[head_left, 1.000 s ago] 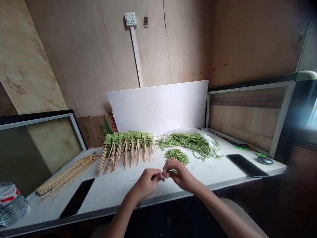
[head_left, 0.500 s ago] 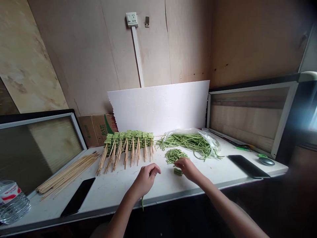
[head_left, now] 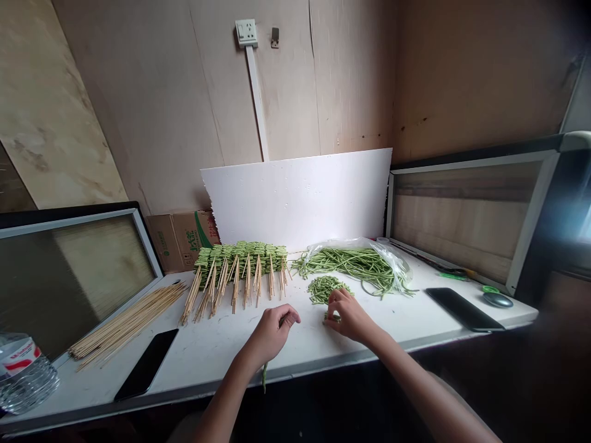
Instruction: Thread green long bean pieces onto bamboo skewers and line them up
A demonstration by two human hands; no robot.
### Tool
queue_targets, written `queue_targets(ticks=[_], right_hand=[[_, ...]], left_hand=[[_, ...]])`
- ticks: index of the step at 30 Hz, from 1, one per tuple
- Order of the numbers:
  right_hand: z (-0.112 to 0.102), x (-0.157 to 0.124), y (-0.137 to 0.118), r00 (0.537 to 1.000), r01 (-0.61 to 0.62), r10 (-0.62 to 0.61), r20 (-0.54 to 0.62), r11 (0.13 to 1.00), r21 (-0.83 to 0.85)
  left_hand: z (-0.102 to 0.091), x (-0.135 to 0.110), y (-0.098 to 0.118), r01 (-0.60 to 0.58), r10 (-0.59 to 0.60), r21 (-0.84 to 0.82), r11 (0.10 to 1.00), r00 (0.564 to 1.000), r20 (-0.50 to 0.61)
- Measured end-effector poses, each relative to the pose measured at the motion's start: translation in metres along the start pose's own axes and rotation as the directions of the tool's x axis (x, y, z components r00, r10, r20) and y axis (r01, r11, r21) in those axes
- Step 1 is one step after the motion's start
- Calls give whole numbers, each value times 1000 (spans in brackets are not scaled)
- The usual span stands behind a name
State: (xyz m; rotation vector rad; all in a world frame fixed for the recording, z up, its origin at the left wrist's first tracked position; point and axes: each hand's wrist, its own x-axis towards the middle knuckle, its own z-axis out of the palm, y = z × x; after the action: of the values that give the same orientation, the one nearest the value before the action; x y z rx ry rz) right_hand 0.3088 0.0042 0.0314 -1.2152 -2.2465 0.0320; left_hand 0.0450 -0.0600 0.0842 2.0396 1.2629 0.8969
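My left hand [head_left: 271, 332] is curled closed above the front of the table. A long green bean [head_left: 265, 376] hangs below its wrist over the table edge; the rest of it is hidden by the hand. My right hand [head_left: 348, 317] has its fingers down around a small bundle of cut bean pieces [head_left: 331, 318], which they partly cover. Just behind it lies a loose heap of cut bean pieces [head_left: 323, 288]. Farther back, whole long beans [head_left: 351, 263] spill from a clear plastic bag [head_left: 394, 261].
Skewered bean pieces [head_left: 242, 251] are stacked at the back left, sticks facing me. Bare bamboo skewers [head_left: 132, 320], a black phone [head_left: 146, 364] and a water bottle [head_left: 25, 375] lie left. Another dark phone [head_left: 462, 309] and a mouse [head_left: 497, 300] are right. A white foam board [head_left: 300, 200] stands behind.
My right hand has come down from the edge of the heap onto the small bundle of cut pieces, now mostly covering it. My left hand stays nearly still.
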Motion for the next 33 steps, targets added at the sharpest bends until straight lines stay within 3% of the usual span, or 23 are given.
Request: queue_targets(ticks=[6, 9, 14, 18, 25, 28, 33], right_hand=[[-4, -1, -5, 1000, -17, 18, 15, 998, -62], [-5, -1, -10, 1000, -24, 24, -3, 999, -32], [-19, 1, -30, 1000, -11, 8, 15, 979, 203], [-29, 1, -50, 994, 31, -72, 81, 909, 417], [-24, 2, -68, 993, 106, -115, -5, 889, 445], [-21, 4, -65, 986, 164, -144, -80, 899, 407], [-25, 5, -57, 985, 105, -45, -167, 924, 369]], left_hand=[[0, -1, 2, 56, -59, 59, 997, 997, 46], [1, -4, 0, 17, -28, 96, 995, 994, 105], [5, -7, -4, -13, -5, 81, 997, 976, 218], [8, -6, -3, -11, 8, 22, 1000, 990, 138], [15, 0, -3, 77, -71, -246, 966, 997, 34], [15, 1, -4, 104, -99, -238, 966, 995, 31], [11, 6, -7, 98, -107, -107, 989, 992, -75]])
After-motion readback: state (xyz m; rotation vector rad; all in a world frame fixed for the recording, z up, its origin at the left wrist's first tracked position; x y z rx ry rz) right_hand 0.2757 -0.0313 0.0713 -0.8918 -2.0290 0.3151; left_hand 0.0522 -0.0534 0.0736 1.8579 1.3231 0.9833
